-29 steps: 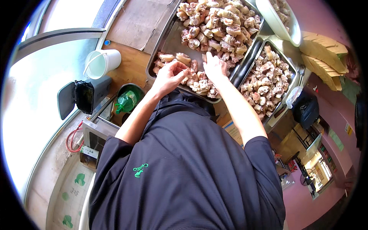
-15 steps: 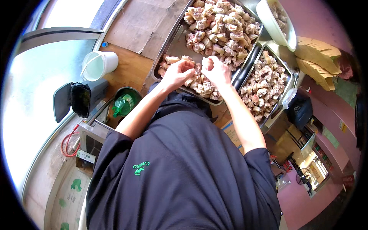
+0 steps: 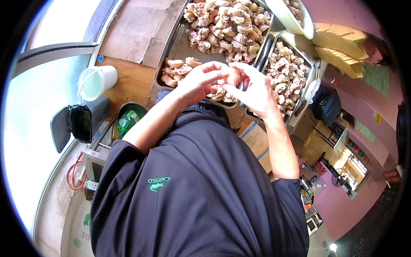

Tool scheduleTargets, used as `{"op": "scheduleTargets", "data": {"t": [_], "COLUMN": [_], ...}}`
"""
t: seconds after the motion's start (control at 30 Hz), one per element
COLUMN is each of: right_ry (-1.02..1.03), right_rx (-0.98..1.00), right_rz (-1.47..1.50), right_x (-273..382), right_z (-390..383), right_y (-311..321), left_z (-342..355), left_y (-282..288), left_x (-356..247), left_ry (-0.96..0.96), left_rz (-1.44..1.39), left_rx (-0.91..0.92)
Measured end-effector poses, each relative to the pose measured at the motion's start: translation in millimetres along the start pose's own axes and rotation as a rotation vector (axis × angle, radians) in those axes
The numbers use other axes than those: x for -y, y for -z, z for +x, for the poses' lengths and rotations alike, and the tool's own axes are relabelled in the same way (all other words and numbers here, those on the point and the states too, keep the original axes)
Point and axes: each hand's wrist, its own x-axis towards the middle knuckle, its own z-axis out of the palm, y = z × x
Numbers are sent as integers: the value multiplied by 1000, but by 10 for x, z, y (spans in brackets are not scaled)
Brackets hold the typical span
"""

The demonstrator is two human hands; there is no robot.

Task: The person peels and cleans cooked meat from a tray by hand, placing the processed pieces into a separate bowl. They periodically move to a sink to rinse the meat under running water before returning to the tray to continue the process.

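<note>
Between my two hands, above the front of a large metal tray [image 3: 181, 48], is a pale piece of meat [image 3: 232, 76], partly hidden by fingers. My left hand [image 3: 200, 84] is closed, its fingertips pinching the left side of the piece. On the other side, the curled fingers and thumb of my right hand [image 3: 260, 89] grip it. A big heap of cut, bony meat pieces [image 3: 233, 28] fills the back of the tray. Smaller groups lie at its front left [image 3: 176, 70] and beneath my hands.
To the right stands a second tray of smaller meat pieces [image 3: 283, 70], with a white tub [image 3: 299, 21] behind it. Cardboard [image 3: 137, 32] lies back left. A white bucket [image 3: 98, 81], a bin with a black liner [image 3: 81, 124] and a green plastic bottle [image 3: 127, 122] are left.
My hands, apart over the tray's front before, have come together with a meat piece between them. The whole view has shifted, so the trays appear further left.
</note>
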Motion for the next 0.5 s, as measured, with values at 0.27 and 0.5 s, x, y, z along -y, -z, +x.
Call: {"op": "scheduleTargets", "data": {"t": [0.27,0.5], "right_ry": [22,93], "right_rx": [21,-9], "right_rz": [226,337], "right_x": [-36,-151], "right_z": [-118,-175], "right_y": [41,47], "left_z": [-62,-94], "left_y": [-150,-215], "left_x": [10,49], "left_ry": [-23,-22], "left_rz": [-129,-185], "left_rx": [47,72]}}
